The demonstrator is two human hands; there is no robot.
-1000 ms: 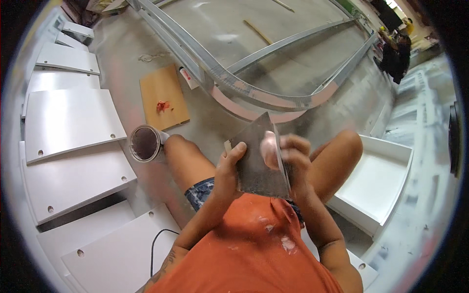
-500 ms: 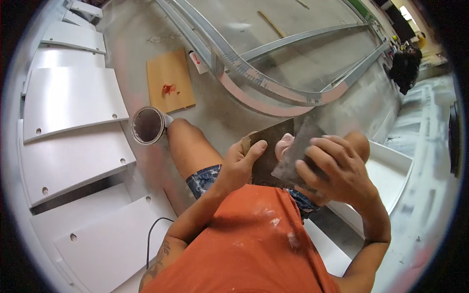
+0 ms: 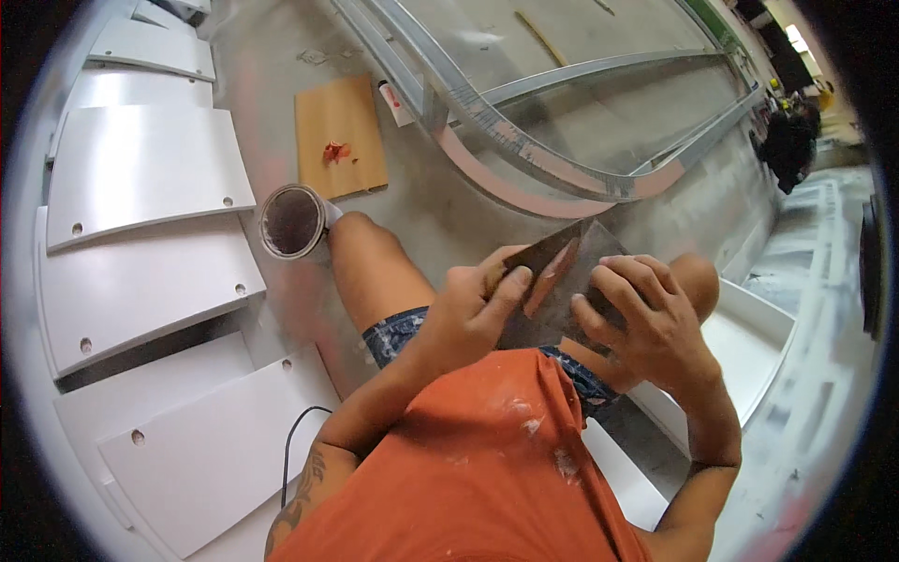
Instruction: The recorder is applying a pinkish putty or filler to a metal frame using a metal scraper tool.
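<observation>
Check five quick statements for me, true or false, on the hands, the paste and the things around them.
1. The left hand holds a dark flat plate. True.
2. The paste visible at the plates is green. False: the paste is pink.
3. The right hand has its fingers on a second dark plate. True.
4. The round can stands beside the right knee. False: the round can is beside the left knee.
5. A red lump lies on the brown board. True.
</observation>
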